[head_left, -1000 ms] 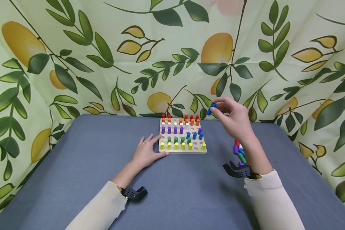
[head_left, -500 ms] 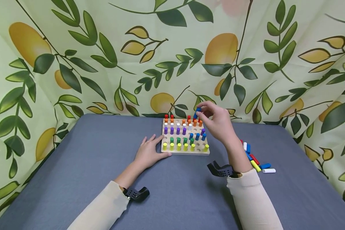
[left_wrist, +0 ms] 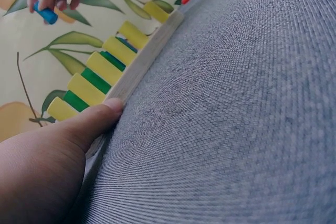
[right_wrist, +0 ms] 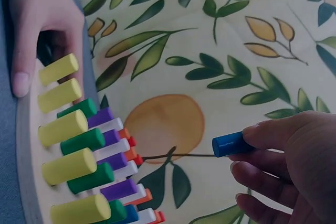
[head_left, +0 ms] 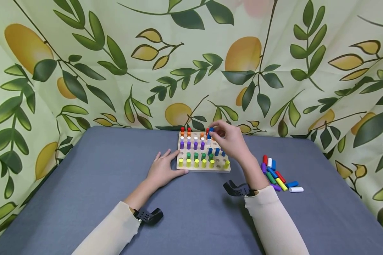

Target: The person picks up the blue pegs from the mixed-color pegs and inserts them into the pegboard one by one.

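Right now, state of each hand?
Left hand: open, thumb touching the edge of the flat, pale wooden pegboard.
Right hand: closed, holding a blue cylindrical peg between thumb and fingers.

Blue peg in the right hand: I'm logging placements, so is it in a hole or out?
Out: in the right wrist view, the right hand pinches the blue peg, its free end clear of the board.

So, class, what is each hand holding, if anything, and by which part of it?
The right hand pinches a blue peg by one end; the left hand only touches the pegboard around its near-left corner.
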{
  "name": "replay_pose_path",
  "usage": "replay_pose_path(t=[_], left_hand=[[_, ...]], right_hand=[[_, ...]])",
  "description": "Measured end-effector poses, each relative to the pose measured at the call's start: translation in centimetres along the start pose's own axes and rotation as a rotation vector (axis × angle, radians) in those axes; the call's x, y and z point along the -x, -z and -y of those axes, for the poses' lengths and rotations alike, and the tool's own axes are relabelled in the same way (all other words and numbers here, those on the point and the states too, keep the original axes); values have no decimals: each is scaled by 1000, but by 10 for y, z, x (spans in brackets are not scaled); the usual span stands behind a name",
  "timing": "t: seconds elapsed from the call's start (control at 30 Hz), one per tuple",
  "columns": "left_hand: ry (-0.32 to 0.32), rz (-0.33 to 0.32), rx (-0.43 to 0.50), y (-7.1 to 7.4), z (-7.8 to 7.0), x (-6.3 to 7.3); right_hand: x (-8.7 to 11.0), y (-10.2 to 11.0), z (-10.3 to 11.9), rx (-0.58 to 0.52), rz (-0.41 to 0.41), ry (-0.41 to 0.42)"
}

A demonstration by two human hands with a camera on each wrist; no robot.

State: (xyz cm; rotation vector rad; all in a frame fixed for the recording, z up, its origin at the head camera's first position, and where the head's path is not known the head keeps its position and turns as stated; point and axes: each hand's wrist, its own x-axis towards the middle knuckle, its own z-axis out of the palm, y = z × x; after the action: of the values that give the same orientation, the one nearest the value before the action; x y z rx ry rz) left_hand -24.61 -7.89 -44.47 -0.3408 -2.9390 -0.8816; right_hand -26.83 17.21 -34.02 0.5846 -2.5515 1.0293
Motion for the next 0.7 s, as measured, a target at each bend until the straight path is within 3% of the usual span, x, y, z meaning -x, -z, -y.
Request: replay_pose_path(t=[0.47, 0.7], left_hand=[[5, -4, 16, -1, 0, 1], [12, -8, 14, -1, 0, 1]], right_hand=[[-2, -16, -21, 34, 80, -21], [-1, -22, -27, 14, 161, -57]])
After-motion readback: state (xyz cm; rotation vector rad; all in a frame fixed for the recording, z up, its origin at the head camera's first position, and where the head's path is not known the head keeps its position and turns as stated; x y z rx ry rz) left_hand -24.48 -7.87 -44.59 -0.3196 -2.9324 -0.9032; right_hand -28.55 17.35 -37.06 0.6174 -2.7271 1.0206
